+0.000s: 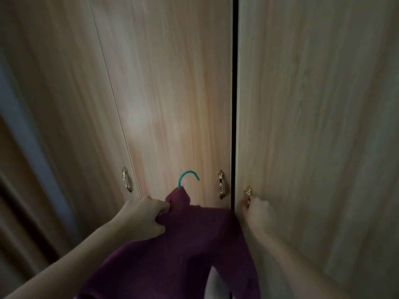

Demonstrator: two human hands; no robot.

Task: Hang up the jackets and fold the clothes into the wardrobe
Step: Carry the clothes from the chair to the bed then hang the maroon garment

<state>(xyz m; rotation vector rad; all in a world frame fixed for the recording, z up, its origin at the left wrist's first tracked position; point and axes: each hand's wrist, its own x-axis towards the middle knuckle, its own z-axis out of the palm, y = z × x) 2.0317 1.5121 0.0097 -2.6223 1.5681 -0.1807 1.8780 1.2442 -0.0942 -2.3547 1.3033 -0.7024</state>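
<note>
A dark purple jacket (194, 244) hangs on a hanger whose teal hook (187, 176) sticks up above the collar. My left hand (144, 214) grips the jacket at the collar, just left of the hook. My right hand (257, 210) holds the lower part of the gold handle (248, 192) on the right wardrobe door (313, 126). That door stands slightly apart from the middle door (172, 104), with a narrow dark gap between them.
The middle door carries a gold handle (220, 187) by the gap. Another gold handle (125, 179) sits on the left door (64, 93). A brown curtain (19, 212) hangs at the far left. The room is dim.
</note>
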